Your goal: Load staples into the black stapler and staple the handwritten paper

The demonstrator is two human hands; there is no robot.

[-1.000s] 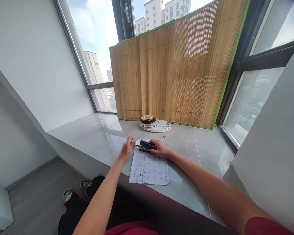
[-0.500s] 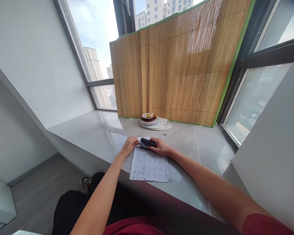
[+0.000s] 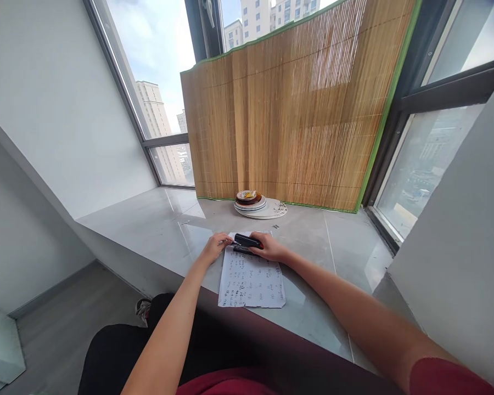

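Observation:
A black stapler (image 3: 249,241) lies over the upper part of a sheet of handwritten paper (image 3: 253,282), its top arm raised a little from its base. My right hand (image 3: 269,247) is closed around the stapler's rear end, where a bit of red shows. At the stapler's front end, the fingers of my left hand (image 3: 217,245) are pinched together, touching or very near a thin dark part between arm and base. Whatever those fingertips hold is too small to make out. Two small grey staple strips (image 3: 275,226) lie on the sill beyond my right hand.
A stack of plates (image 3: 249,204) stands on a larger oval plate (image 3: 278,209) at the back of the tiled windowsill (image 3: 308,236). Behind it, a bamboo mat (image 3: 288,120) with green edging leans on the window. Tiny bits (image 3: 185,223) lie on the sill to the left.
The view has shifted slightly. Both hands stay at the stapler, with the left fingertips still at its front end and the right hand still around its rear.

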